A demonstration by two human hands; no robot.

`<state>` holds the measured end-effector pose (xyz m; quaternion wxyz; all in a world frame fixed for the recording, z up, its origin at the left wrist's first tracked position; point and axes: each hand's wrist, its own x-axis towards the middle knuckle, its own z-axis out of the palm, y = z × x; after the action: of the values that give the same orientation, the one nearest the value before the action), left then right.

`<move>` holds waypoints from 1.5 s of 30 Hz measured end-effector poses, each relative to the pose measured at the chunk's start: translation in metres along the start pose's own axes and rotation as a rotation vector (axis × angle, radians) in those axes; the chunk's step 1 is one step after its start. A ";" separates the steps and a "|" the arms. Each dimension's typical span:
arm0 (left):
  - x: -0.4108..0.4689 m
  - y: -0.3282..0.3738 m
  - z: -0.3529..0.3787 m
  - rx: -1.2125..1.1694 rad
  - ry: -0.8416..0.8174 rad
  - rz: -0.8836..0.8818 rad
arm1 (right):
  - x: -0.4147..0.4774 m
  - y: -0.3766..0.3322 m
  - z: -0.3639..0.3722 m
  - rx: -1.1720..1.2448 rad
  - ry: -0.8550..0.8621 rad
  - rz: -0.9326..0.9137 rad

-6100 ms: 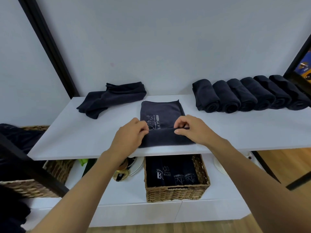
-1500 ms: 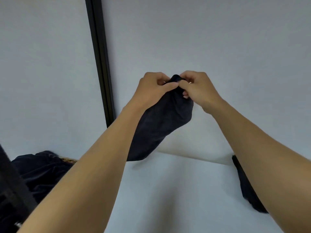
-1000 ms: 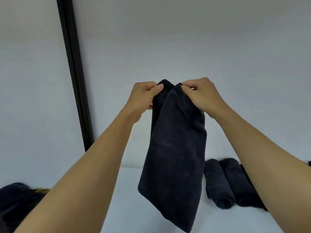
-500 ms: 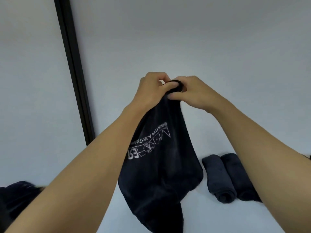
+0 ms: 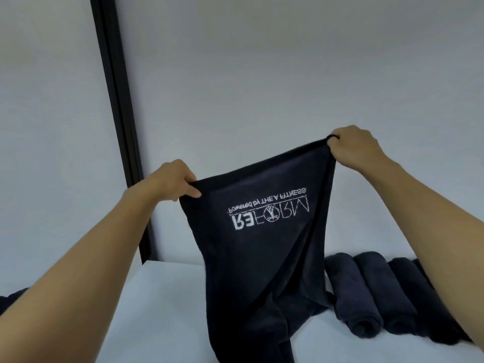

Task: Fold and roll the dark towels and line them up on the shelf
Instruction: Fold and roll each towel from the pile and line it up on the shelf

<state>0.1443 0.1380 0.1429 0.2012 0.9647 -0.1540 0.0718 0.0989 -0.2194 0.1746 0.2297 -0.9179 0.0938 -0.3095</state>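
Both top corners of dark towel [image 5: 262, 258] pinched: my left grip [image 5: 172, 183] lower, my right grip [image 5: 353, 145] higher, fingers curled. Towel hangs spread over shelf [image 5: 157, 310], rolled towels [image 5: 366, 297] just right.

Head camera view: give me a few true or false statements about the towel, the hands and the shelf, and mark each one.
1. The left hand and the right hand each pinch the top edge of the dark towel, holding it up. True.
2. The white lettering on the towel reads right way up. False: it is upside down.
3. Rolled towels lie side by side on the shelf, to the right of the held towel. True.
4. The right hand is lower than the left hand. False: the right hand is the higher one, so the top edge slopes up to the right.
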 end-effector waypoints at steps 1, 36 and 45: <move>0.008 0.003 -0.006 0.032 0.093 -0.017 | 0.007 0.001 0.001 -0.092 0.021 0.029; -0.291 0.007 -0.072 -0.938 0.736 0.230 | -0.287 -0.074 -0.146 0.907 0.200 0.051; -0.268 -0.054 0.075 -0.831 0.272 -0.240 | -0.330 0.012 -0.022 0.537 -0.251 0.366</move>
<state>-0.0845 0.2265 0.0014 0.5968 0.7948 -0.0290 0.1061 -0.1759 -0.1342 0.0104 0.5245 -0.8235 0.1433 -0.1617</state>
